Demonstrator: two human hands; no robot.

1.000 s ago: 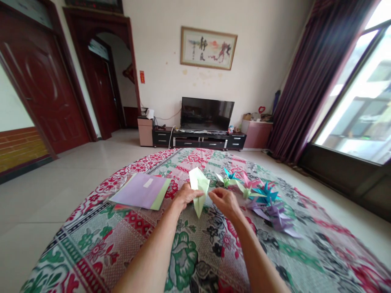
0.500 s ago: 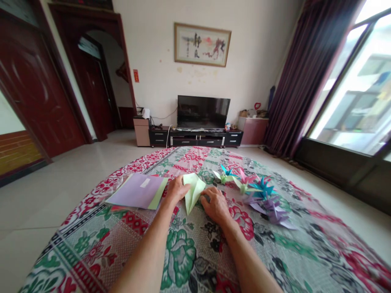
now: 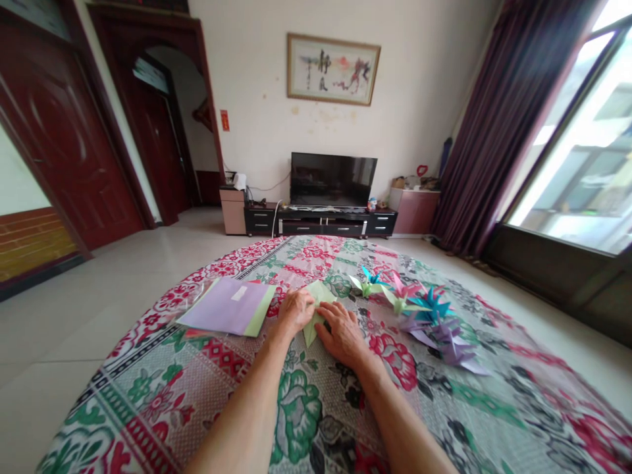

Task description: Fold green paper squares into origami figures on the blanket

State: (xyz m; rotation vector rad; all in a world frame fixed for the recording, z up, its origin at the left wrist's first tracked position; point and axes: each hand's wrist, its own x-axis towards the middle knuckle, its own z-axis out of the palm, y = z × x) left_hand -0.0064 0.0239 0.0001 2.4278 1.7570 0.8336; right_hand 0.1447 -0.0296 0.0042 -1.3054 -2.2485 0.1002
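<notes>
A pale green sheet of origami paper [image 3: 310,331], folded to a pointed kite shape, lies on the tablecloth with its narrow tip toward me. My left hand [image 3: 296,312] is closed at its left side, fingertips bent onto the paper. From the right, my right hand [image 3: 342,331] grips and presses the paper, its fingers reaching over the middle. Both hands' fingertips nearly meet there and hide the centre of the folds. The upper part of the paper shows above the fingers.
Left of my hands lies a stack of lilac and green paper [image 3: 224,309], partly on clear plastic. To the right sit several folded paper cranes in green, pink, blue [image 3: 430,305] and purple [image 3: 451,342]. A flowered tablecloth [image 3: 301,415] covers the round table.
My right hand has moved left over the paper, and its fingers now cover the middle. My left fingertips have shifted inward onto it. The view has turned slightly left.
</notes>
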